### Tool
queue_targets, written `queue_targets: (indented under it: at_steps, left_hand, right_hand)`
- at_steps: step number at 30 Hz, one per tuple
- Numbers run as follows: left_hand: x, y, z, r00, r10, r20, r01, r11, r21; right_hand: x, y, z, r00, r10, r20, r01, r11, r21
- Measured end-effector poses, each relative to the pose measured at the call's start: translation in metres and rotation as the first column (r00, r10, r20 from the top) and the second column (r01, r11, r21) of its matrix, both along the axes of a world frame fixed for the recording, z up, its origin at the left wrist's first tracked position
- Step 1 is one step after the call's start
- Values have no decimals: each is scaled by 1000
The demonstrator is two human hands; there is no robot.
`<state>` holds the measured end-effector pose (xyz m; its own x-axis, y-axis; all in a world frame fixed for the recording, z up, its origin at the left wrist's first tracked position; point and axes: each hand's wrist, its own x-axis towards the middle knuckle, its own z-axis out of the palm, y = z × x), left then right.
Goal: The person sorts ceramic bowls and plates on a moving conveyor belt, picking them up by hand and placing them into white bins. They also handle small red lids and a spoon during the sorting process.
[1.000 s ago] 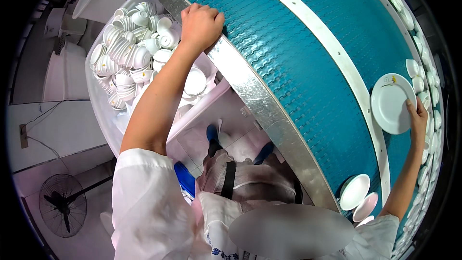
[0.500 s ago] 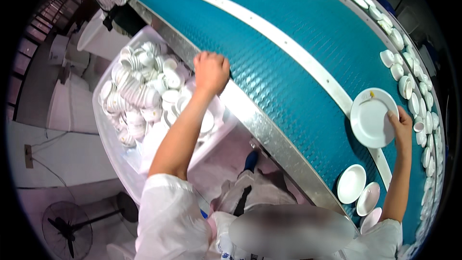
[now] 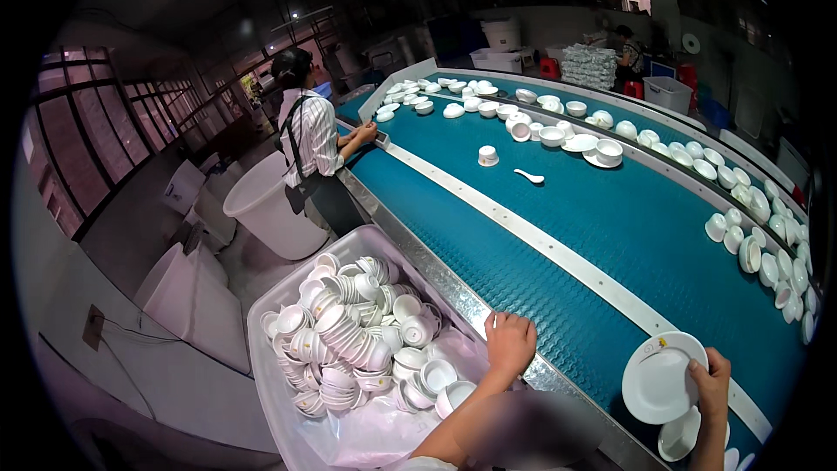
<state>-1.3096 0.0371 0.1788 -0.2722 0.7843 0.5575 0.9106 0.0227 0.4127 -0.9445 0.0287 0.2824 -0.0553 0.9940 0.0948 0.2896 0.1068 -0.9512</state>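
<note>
A white plate [image 3: 656,385] with a small yellow mark near its rim is held in my right hand [image 3: 713,381], thumb on its face and fingers behind. It hangs tilted above the blue-green belt [image 3: 575,292], and partly covers a white bowl [image 3: 678,438] on the belt. My left hand [image 3: 511,345] is closed over the belt's metal side rail [image 3: 551,375], knuckles up, its fingertips hidden. Beside my left forearm stands a translucent plastic tub [image 3: 264,358] heaped with white bowls [image 3: 353,331], several of them nested.
A white divider strip [image 3: 514,225] runs along the belt. A cup-like bowl [image 3: 487,155] and a white spoon [image 3: 528,176] lie beyond it. Many white dishes [image 3: 602,150] line the belt's far side. Another person [image 3: 309,135] stands at the rail by a large white bin [image 3: 272,209].
The view has tilted up, showing the far belt and room. The plate remains in my right hand, now nearer the bowls at the front. My left hand stays on the rail.
</note>
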Motion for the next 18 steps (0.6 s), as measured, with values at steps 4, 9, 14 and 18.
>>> queue_targets:
  at_steps: [4, 9, 14, 18]
  left_hand:
    - [-2, -2, -2, 1000, 26, 4, -25, 999, -32]
    - [7, -3, -2, 997, 60, -55, -64, 995, -75]
    - [8, -7, 0, 992, 86, -94, -92, 994, -63]
    - [9, -11, -2, 990, 105, -98, -111, 992, -59]
  right_hand:
    - [-38, -31, -7, 942, -156, -297, 109, 980, -168]
    - [-64, -73, -13, 834, -146, -532, -10, 960, -279]
    - [-27, -103, -31, 810, -84, -581, -200, 891, -408]
    - [-10, -123, -47, 811, -29, -584, -274, 863, -424]
